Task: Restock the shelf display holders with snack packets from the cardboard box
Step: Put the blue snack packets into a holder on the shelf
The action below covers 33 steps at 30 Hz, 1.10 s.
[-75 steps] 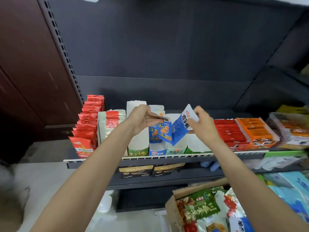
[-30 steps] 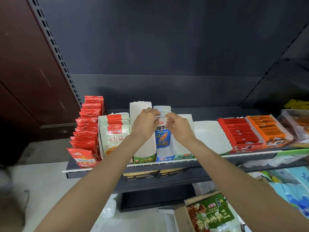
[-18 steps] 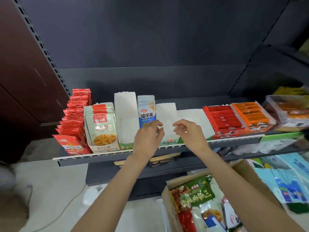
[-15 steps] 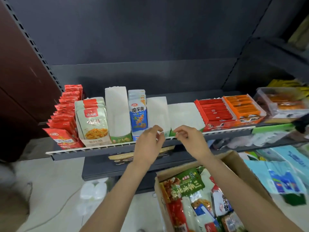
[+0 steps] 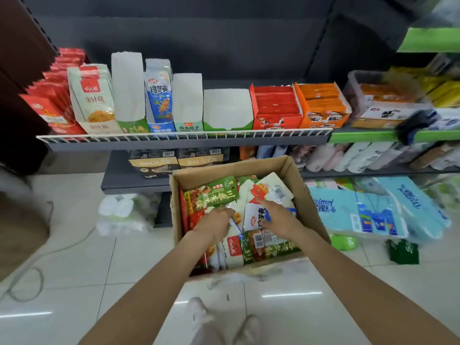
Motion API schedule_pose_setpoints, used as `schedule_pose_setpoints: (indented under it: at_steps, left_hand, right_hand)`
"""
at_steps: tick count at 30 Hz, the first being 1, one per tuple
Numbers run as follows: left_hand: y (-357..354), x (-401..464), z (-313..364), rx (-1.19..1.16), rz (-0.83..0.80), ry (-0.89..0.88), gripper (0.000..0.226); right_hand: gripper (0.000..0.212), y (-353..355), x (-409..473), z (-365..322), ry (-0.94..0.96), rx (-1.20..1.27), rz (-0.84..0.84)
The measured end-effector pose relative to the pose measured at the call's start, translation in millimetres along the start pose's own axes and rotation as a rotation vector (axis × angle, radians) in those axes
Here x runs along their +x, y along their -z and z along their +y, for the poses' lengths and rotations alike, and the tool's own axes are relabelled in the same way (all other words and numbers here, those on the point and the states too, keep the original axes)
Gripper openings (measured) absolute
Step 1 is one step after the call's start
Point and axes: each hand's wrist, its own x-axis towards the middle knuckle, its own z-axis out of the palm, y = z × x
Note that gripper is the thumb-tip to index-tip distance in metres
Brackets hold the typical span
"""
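Now both hands down from shelf (image 5: 184, 141) into cardboard box (image 5: 293, 170); left grip (image 5: 215, 224) and right grip (image 5: 276, 216) loose-fingered on snack packets (image 5: 258, 215), nothing gripped; blue holder (image 5: 159, 125) restocked, next pick starting.

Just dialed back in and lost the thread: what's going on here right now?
A person is restocking a shelf from a cardboard box on the floor. Both hands are down in the box among mixed snack packets: the left hand reaches into the pile beside a green packet, and the right hand lies with fingers spread on a white packet. Neither hand has lifted one yet. On the shelf, the blue packets stand in their holder, while the white holders on either side look empty.
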Motion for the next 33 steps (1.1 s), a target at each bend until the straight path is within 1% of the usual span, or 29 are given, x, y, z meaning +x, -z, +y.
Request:
schedule_pose_setpoints:
  at_steps: [2, 3, 5, 6, 7, 9, 13, 15, 16, 17, 20, 22, 23, 25, 27, 29, 30, 31, 32, 33]
  left_hand:
    - [-6, 4, -1, -0.001, -0.03, 0.031, 0.044]
    - [-5, 5, 0, -0.013, -0.012, 0.05, 0.042]
    - [0, 6, 1, -0.024, 0.034, 0.088, 0.036]
    - [2, 7, 0, -0.031, 0.05, 0.106, 0.032]
    - [3, 7, 1, -0.042, 0.064, 0.122, 0.028]
    - [4, 5, 1, -0.1, 0.106, 0.145, 0.021]
    - [11, -5, 6, -0.258, 0.199, 0.113, 0.019]
    - [25, -13, 15, -0.325, 0.294, 0.086, 0.018]
    - [34, -17, 20, -0.34, 0.358, 0.072, 0.016]
    - [44, -21, 25, -0.351, 0.417, 0.059, 0.013]
    - [74, -30, 43, -0.327, 0.552, 0.006, 0.01]
    - [88, -34, 52, -0.307, 0.611, 0.005, 0.008]
    - [94, -36, 56, -0.291, 0.642, 0.027, 0.008]
    - [102, -39, 62, -0.281, 0.713, 0.075, 0.012]
    - [110, -42, 66, -0.34, 0.83, 0.113, 0.009]
    - [115, -48, 73, -0.506, 1.004, 0.131, 0.006]
    - [118, -54, 81, -0.639, 1.084, 0.081, 0.005]
    - [116, -60, 85, -0.72, 1.145, -0.004, 0.005]
    - [113, -66, 91, -0.709, 1.186, -0.104, 0.009]
    - [108, -70, 93, -0.6, 1.191, -0.201, 0.017]
  right_hand:
    - [0.061, -3, -2, 9, 0.001, -0.03, 0.033]
    - [0.054, -3, -2, 11, 0.0, -0.076, 0.093]
    - [0.032, 1, -3, 10, 0.005, -0.201, 0.236]
    - [0.023, 4, -5, 8, 0.015, -0.245, 0.271]
    - [0.018, 7, -7, 6, 0.033, -0.254, 0.284]
    - [0.015, 12, -11, 4, 0.071, -0.168, 0.319]
    - [0.012, 26, -23, 3, 0.114, 0.029, 0.509]
    - [0.015, 33, -26, 5, 0.118, 0.092, 0.569]
    - [0.011, 37, -28, 4, 0.113, 0.145, 0.589]
    - [0.009, 41, -29, 3, 0.103, 0.209, 0.599]
    - [0.027, 53, -36, -5, 0.087, 0.505, 0.587]
    - [0.027, 63, -41, -10, 0.092, 0.73, 0.573]
    - [0.025, 69, -43, -14, 0.107, 0.79, 0.572]
    - [0.023, 78, -46, -18, 0.134, 0.813, 0.578]
    - [0.026, 84, -49, -23, 0.14, 0.832, 0.586]
    - [0.029, 89, -51, -26, 0.126, 0.797, 0.612]
    - [0.027, 91, -51, -27, 0.116, 0.785, 0.607]
    - [0.024, 92, -50, -28, 0.098, 0.792, 0.587]
    - [0.022, 93, -48, -30, 0.072, 0.819, 0.556]
    - [0.02, 93, -47, -32, 0.045, 0.866, 0.519]
